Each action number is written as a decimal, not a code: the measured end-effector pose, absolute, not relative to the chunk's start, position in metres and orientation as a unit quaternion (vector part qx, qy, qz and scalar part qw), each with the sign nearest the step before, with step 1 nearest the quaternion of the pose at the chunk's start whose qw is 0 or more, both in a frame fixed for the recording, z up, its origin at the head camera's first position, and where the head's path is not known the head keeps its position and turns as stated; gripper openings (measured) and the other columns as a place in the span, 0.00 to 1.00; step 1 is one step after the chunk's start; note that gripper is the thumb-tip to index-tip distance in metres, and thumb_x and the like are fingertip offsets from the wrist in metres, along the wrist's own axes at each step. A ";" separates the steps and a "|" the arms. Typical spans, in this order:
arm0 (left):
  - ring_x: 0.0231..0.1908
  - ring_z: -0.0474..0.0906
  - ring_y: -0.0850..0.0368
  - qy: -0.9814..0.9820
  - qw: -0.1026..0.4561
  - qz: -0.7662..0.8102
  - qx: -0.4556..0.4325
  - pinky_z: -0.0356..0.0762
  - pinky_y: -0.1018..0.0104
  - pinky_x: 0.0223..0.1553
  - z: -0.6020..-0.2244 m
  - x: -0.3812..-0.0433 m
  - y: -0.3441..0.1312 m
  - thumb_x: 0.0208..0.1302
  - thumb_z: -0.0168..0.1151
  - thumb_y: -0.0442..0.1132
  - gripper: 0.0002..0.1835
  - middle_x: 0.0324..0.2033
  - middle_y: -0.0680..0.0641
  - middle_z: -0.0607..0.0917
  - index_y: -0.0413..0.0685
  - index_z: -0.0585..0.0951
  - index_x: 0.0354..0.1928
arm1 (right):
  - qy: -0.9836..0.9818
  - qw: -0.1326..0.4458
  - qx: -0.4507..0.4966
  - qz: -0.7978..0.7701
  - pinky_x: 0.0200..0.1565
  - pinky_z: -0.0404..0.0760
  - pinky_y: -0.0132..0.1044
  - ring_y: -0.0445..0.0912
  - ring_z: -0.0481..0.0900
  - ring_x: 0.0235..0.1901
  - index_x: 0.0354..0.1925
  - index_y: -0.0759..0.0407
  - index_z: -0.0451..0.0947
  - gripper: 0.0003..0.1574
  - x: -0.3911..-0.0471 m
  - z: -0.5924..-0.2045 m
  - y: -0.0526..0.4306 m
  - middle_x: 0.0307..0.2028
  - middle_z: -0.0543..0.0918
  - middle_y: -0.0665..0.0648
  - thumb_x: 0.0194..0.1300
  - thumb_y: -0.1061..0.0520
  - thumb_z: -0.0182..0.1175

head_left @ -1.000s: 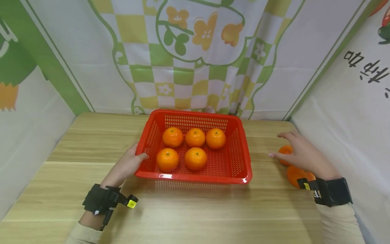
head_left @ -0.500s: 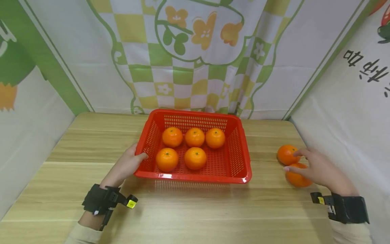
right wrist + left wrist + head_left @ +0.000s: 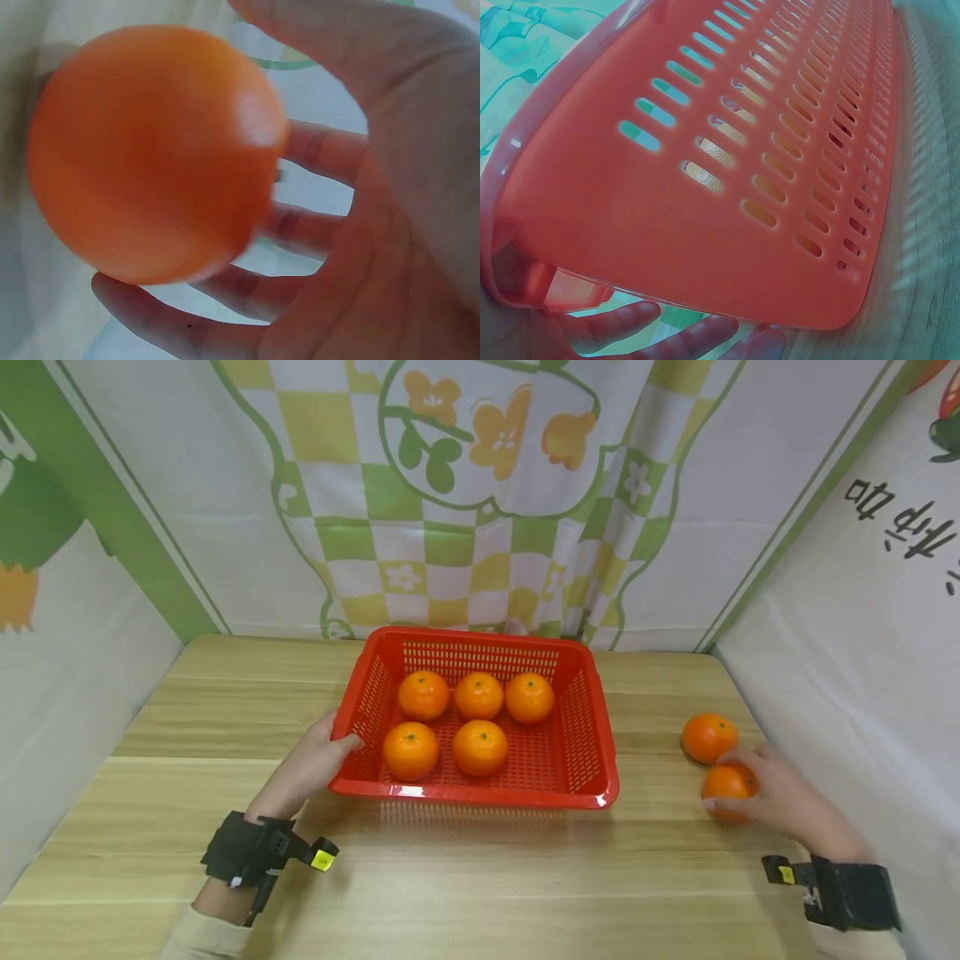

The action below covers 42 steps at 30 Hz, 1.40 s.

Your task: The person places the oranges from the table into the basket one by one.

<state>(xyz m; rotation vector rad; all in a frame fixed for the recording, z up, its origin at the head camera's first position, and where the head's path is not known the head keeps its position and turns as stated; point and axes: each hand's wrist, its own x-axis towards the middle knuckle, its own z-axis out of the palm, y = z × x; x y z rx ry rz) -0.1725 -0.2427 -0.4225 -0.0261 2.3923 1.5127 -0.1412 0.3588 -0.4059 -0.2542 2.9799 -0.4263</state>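
My left hand (image 3: 311,768) grips the left end of a red plastic basket (image 3: 480,803), thumb over the rim. In the left wrist view its fingers (image 3: 694,343) show beside the slotted wall. Several oranges (image 3: 480,748) sit in the basket in two rows, the right part of the front row being bare. To the right, my right hand (image 3: 787,797) has thumb and fingers round the nearer loose orange (image 3: 727,789), which rests on the table. From the right wrist, that orange (image 3: 157,157) stands off the palm, with the fingers behind and below it.
Another loose orange (image 3: 708,737) lies just beyond the one at my right hand. A wooden table (image 3: 480,877) carries everything. Behind it hangs a checked curtain (image 3: 465,552), and a white cloth wall (image 3: 862,635) stands close beside the right hand.
My right hand has come back towards me from above the farther loose orange, and its fingers now surround the nearer one. The left hand and the basket have stayed in place.
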 end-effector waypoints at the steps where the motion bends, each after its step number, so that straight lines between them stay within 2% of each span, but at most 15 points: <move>1: 0.47 0.86 0.47 0.835 0.155 0.527 -0.009 0.84 0.62 0.48 -0.423 -0.173 -0.243 0.79 0.47 0.40 0.31 0.63 0.34 0.80 0.44 0.58 0.80 | 0.985 0.065 -0.080 -0.140 0.38 0.76 0.43 0.56 0.78 0.40 0.56 0.68 0.79 0.45 -0.140 -0.408 0.359 0.48 0.77 0.73 0.53 0.39 0.80; 8: 0.47 0.86 0.47 0.834 0.154 0.531 -0.006 0.85 0.62 0.47 -0.423 -0.173 -0.242 0.78 0.47 0.40 0.31 0.63 0.34 0.81 0.45 0.58 0.80 | 0.982 0.099 -0.053 -0.151 0.34 0.74 0.40 0.52 0.77 0.37 0.61 0.70 0.74 0.53 -0.133 -0.421 0.354 0.46 0.78 0.73 0.50 0.39 0.81; 23: 0.49 0.86 0.46 0.834 0.151 0.531 -0.004 0.87 0.59 0.48 -0.421 -0.175 -0.243 0.79 0.47 0.40 0.32 0.66 0.33 0.79 0.44 0.57 0.80 | 0.989 0.073 -0.039 -0.124 0.38 0.76 0.42 0.55 0.79 0.38 0.61 0.69 0.75 0.59 -0.132 -0.424 0.343 0.46 0.80 0.73 0.44 0.32 0.82; 42: 0.46 0.87 0.47 0.838 0.155 0.524 -0.007 0.86 0.61 0.48 -0.422 -0.173 -0.243 0.79 0.47 0.40 0.31 0.63 0.33 0.80 0.42 0.58 0.79 | 0.989 0.054 -0.035 -0.134 0.34 0.78 0.44 0.54 0.79 0.36 0.57 0.70 0.77 0.45 -0.129 -0.432 0.338 0.44 0.81 0.70 0.49 0.44 0.81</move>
